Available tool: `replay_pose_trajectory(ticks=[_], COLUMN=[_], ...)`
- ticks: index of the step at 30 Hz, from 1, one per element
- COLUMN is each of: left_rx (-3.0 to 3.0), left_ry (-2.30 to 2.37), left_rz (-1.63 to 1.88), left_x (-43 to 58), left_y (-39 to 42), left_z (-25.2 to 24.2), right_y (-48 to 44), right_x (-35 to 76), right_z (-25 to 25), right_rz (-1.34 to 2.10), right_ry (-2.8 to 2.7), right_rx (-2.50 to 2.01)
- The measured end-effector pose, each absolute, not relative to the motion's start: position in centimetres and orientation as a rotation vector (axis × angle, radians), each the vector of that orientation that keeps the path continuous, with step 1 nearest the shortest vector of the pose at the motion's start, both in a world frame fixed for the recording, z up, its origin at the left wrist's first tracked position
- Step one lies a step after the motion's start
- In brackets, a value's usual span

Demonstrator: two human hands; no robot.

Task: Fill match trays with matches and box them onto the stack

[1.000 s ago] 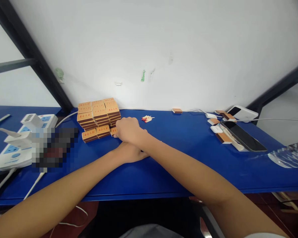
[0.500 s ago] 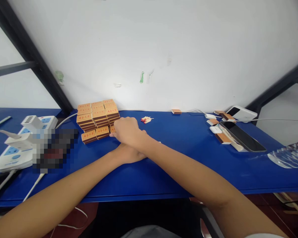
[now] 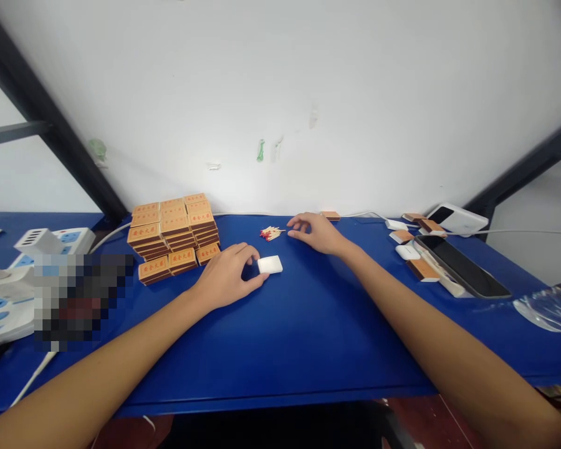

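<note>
My left hand [image 3: 229, 274] has its thumb and fingers around the left end of a small white matchbox tray [image 3: 270, 265] on the blue table. Just right of a little pile of red-tipped matches [image 3: 272, 233] is my right hand [image 3: 316, 232]. Its fingers are bent forward and apart, with nothing visible in them. Beyond my left hand stand stacked orange matchboxes [image 3: 172, 224], with a lower front row of matchboxes [image 3: 182, 260] closest to it.
A white power strip [image 3: 75, 240] with chargers and a blurred-out dark object [image 3: 88, 299] lie at the left. On the right are a phone [image 3: 460, 265], a white power bank [image 3: 458, 218], an earbud case [image 3: 407, 252] and several loose matchboxes. Clear plastic [image 3: 546, 305] lies at the far right.
My crossed arms have come apart. The right hand has moved from the matchbox stack rightward to the matches. The white tray, mostly hidden before, now shows in my left hand.
</note>
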State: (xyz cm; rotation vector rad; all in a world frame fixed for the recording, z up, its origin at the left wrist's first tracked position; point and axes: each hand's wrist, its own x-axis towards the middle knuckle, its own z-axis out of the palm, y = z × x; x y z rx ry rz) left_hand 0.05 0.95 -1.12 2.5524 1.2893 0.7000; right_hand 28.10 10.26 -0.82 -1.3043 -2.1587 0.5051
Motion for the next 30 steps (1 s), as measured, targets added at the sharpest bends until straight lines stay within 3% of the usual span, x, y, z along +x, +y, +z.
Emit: replay_pose_trajectory(ticks=[13, 30], left_rx=[2.462, 2.436], left_ry=[1.334, 1.388], left_rz=[0.691, 0.731], left_x=[-0.6, -0.4], left_y=[1.5, 1.3], left_z=[-1.6, -1.7], right_y=[9.6, 8.9], right_x=[27.6, 26.4], right_z=[-3.3, -3.6], right_rz=[0.318, 0.359], right_ry=[-2.267, -2.294], right_rx=[-1.289, -1.167])
